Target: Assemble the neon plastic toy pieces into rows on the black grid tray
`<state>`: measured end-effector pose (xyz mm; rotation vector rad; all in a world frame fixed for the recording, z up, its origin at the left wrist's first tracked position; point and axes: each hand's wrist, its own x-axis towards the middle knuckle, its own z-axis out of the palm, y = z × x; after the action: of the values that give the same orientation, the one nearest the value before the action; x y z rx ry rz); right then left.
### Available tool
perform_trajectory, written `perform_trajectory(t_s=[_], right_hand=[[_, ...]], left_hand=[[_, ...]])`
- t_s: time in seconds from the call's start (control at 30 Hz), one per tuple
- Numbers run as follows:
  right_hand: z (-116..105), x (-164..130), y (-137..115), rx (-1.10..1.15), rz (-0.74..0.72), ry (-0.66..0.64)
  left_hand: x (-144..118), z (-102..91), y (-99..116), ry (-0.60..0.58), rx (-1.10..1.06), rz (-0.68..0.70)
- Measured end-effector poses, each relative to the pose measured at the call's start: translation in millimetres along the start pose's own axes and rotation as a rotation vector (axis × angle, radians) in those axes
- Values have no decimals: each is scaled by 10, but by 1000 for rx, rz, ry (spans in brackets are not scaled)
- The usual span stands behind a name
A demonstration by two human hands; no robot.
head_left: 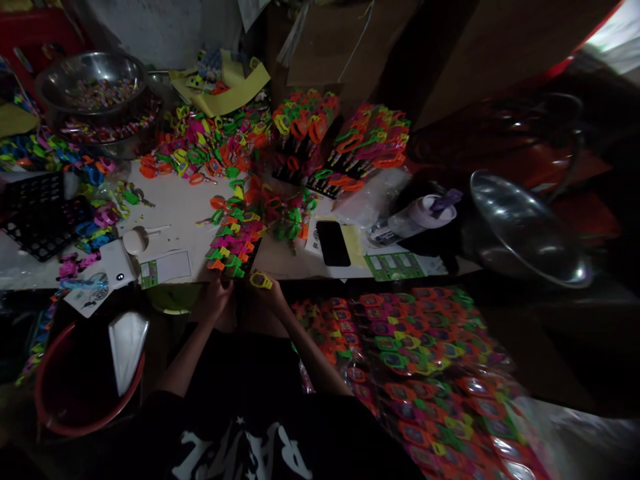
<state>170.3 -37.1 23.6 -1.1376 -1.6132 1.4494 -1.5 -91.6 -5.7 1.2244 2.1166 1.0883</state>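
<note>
Before you on the table [175, 200]: two steel bowls, one at the far left [93, 83] and one at the right [525, 227]; one black phone [333, 243]; one bottle lying on its side [410, 220]; one black grid tray [37, 213]; one red bucket [75, 393] below. Your two hands show, left hand [216, 293] and right hand [273, 293], with one yellow toy watch [261, 281] at the right. Toy watches in the piles: too many for you to count.

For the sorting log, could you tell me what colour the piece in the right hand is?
Yellow piece, head view.
</note>
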Motion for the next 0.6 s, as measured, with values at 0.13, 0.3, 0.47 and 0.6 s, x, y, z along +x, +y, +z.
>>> perform_trajectory(t_s=[0.13,0.3,0.47,0.6], right_hand=[[-12,18,-88,-94,-37,-36],[27,106,-276,-252,-84,-110],[188,160,-337,-321,-87,-101],[388,104,-391,-390,-106,-101]], left_hand=[[-19,-16,31,-22,-41,0],[13,-57,51,-40,-43,52],[29,-64,93,-69,-100,43],[-17,-120,146,-1,-183,86]])
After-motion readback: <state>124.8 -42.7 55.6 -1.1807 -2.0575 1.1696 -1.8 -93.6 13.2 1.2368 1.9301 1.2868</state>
